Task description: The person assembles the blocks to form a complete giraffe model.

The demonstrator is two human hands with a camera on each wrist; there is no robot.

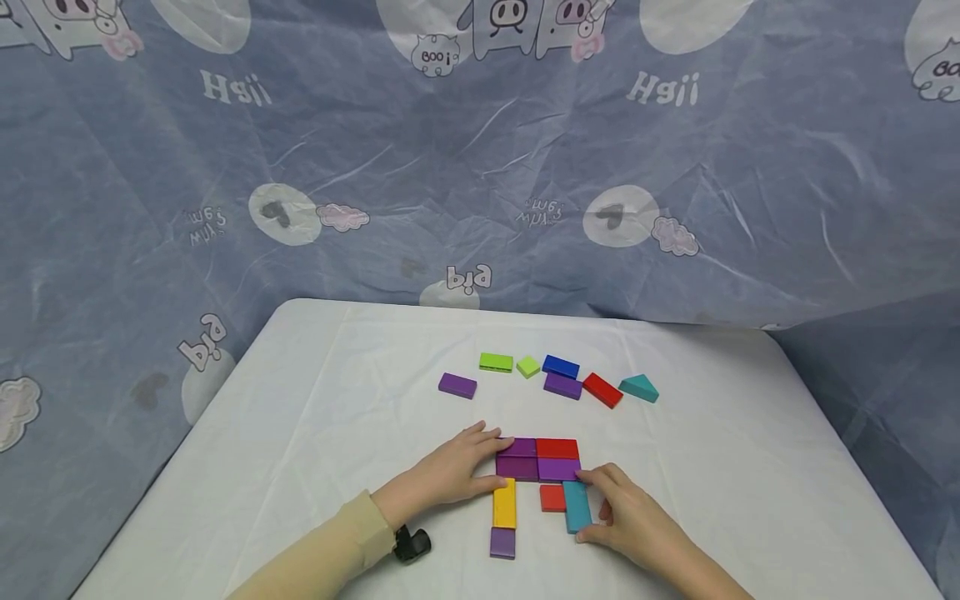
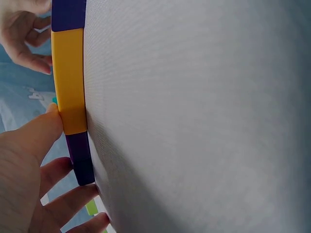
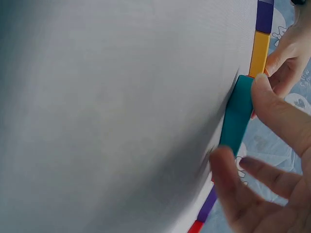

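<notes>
My left hand (image 1: 450, 467) lies over the left side of a flat arrangement of coloured blocks. Its fingers touch the upper dark purple block (image 1: 519, 448), and its thumb rests at the top of an upright yellow block (image 1: 505, 504). With thumb and index finger at opposite ends, my right hand (image 1: 633, 517) pinches a long teal block (image 1: 577, 507) lengthwise. That block lies against a small red block (image 1: 552, 498). Above them are a red block (image 1: 557, 448), a bright purple block (image 1: 558, 470) and another dark purple block (image 1: 517, 469). A purple block (image 1: 502, 543) continues below the yellow one.
Farther back on the white table (image 1: 337, 375) lie loose blocks: a purple one (image 1: 457, 385), light green ones (image 1: 496, 362), a blue one (image 1: 561, 367), another purple one (image 1: 562, 386), a red one (image 1: 603, 390) and a teal triangle (image 1: 639, 387). A patterned blue-grey cloth (image 1: 420, 167) hangs behind.
</notes>
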